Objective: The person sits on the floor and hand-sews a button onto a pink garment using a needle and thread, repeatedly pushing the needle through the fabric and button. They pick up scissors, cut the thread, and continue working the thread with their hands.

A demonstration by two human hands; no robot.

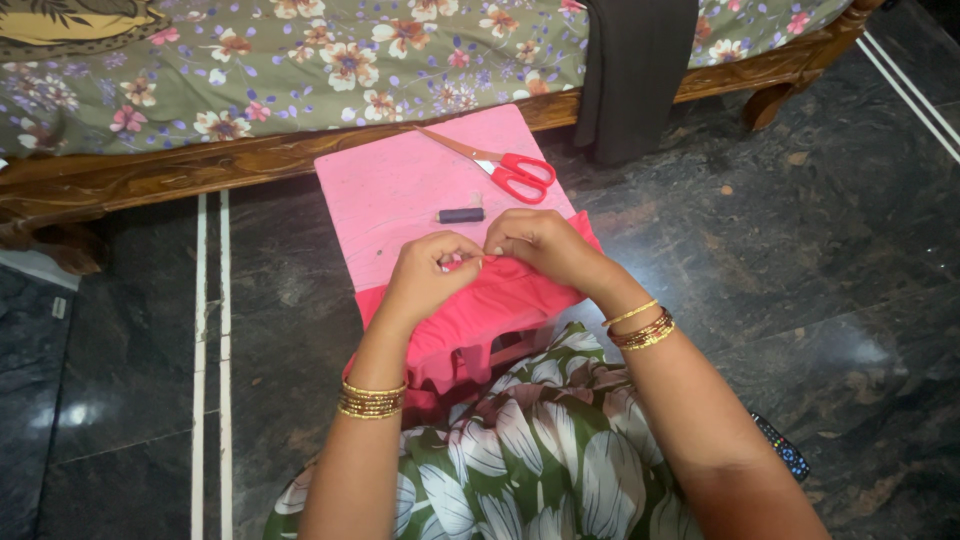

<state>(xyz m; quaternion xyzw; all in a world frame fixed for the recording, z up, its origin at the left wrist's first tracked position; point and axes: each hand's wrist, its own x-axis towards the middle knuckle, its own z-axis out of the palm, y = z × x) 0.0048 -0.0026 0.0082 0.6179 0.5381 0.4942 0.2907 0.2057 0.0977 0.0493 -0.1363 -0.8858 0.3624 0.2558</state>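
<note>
Red cloth (480,320): it lay at the centre of the frame, draped over the near edge of the pink stool (400,190) and hanging down toward my lap.
Left hand (425,275): I had my fingertips pinched tight on the cloth's upper fold, just left of centre.
Right hand (545,245): I pinched the same fold, fingers closed on it, almost touching my left hand.
Needle: too small to tell whether I held one.
Stool edges: the far and left parts of the pink top were bare; the right corner carried the scissors (505,170).
Thread spool (461,215): one dark spool lay just above my hands, apart from them.
Counts: one pair of red-handled scissors, one spool, one stool, one cloth.
Open room: dark stone floor (800,260) spread wide to the right and to the left of the stool.
Upper edge: a wooden bed frame (200,165) with a flowered sheet ran across the top.
Lower right: one remote control (780,447) lay on the floor beside my arm.
</note>
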